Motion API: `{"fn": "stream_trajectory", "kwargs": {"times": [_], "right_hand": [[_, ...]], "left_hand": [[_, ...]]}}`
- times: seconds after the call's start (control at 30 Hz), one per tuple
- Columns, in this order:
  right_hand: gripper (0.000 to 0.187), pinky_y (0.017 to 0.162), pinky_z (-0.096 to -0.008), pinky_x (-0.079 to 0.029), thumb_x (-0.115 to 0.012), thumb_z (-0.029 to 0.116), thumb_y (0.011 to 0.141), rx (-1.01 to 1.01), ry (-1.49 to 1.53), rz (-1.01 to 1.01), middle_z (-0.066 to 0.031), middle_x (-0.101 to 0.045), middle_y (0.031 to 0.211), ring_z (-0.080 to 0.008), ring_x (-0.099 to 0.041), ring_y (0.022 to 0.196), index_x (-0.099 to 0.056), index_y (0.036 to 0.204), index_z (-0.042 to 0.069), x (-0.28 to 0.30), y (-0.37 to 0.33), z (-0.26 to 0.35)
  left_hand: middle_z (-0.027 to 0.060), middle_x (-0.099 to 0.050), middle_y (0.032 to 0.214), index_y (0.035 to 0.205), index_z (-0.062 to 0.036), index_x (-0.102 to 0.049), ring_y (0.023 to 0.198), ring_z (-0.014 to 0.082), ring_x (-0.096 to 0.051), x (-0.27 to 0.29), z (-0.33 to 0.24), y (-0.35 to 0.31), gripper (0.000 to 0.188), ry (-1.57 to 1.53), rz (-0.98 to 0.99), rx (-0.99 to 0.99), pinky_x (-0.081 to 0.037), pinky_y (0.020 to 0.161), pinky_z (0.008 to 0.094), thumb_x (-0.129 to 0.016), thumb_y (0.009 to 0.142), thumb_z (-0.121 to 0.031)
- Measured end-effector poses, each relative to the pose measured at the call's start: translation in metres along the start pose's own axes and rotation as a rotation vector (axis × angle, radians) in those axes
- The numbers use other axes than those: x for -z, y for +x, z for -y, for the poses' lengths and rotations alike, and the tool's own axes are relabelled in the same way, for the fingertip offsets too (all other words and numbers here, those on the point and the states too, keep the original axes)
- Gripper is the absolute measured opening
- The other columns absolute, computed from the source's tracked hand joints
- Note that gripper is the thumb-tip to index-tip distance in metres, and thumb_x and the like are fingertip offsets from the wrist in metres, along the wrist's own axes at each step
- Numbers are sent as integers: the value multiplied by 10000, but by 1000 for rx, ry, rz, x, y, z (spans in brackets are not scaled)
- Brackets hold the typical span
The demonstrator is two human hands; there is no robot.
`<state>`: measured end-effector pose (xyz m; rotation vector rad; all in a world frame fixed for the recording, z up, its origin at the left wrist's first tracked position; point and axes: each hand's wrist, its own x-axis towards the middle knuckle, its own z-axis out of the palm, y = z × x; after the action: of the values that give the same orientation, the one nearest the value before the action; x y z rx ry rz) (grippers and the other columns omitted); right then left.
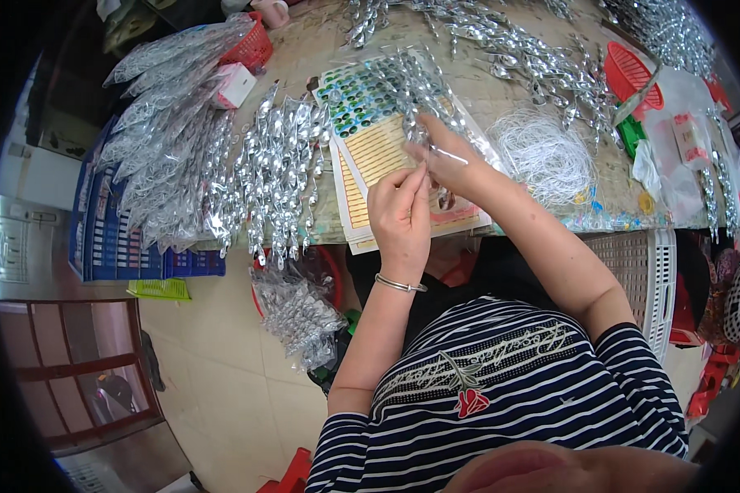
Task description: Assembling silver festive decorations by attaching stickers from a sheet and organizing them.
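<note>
My left hand (401,209) is closed in a pinch over the sticker sheets. What its fingertips hold is too small to make out. Right beside them is my right hand (446,160), its fingers smeared by motion, so its grip is unclear. Silver twisted spiral ornaments (404,86) in clear plastic extend away from the hands toward the far side. Beneath lie a sheet of green and blue round stickers (349,103) and a cream sheet with rows of gold strips (378,160).
Silver spirals (281,164) and bagged ones (168,140) pile up at left, over a blue crate (99,238). White string (547,156) lies heaped at right, near a red basket (633,74). A white crate (662,287) stands below the table (469,74).
</note>
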<state>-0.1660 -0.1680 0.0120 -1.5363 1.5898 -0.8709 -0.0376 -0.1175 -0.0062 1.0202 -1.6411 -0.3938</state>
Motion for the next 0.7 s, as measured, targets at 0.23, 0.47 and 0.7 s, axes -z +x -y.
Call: {"fn": "stream_trajectory", "kwargs": {"times": [0.23, 0.47, 0.7], "right_hand": [[547, 588, -282, -470, -537, 220, 889, 95, -8, -29, -134, -617, 874, -155, -591, 668, -379, 1365, 2, 16, -9, 15], [481, 554, -260, -440, -519, 150, 915, 34, 278, 84, -84, -569, 796, -99, -526, 620, -408, 1365, 22, 27, -39, 11], [394, 678, -450, -498, -565, 125, 861, 391, -319, -35, -223, -568, 1029, -412, -603, 790, -521, 1250, 78, -2, -42, -15]], "left_hand": [[94, -625, 910, 1002, -33, -691, 863, 242, -573, 6, 3, 1, 182, -20, -6, 51, -454, 772, 333, -630, 831, -15], [90, -625, 904, 1000, -34, -692, 852, 234, -573, 4, -2, 5, 187, -1, -40, 25, -458, 756, 330, -633, 825, -1], [93, -617, 916, 1009, -28, -690, 839, 235, -571, -1, 3, -2, 197, -31, -17, 15, -458, 753, 332, -637, 821, -3]]}}
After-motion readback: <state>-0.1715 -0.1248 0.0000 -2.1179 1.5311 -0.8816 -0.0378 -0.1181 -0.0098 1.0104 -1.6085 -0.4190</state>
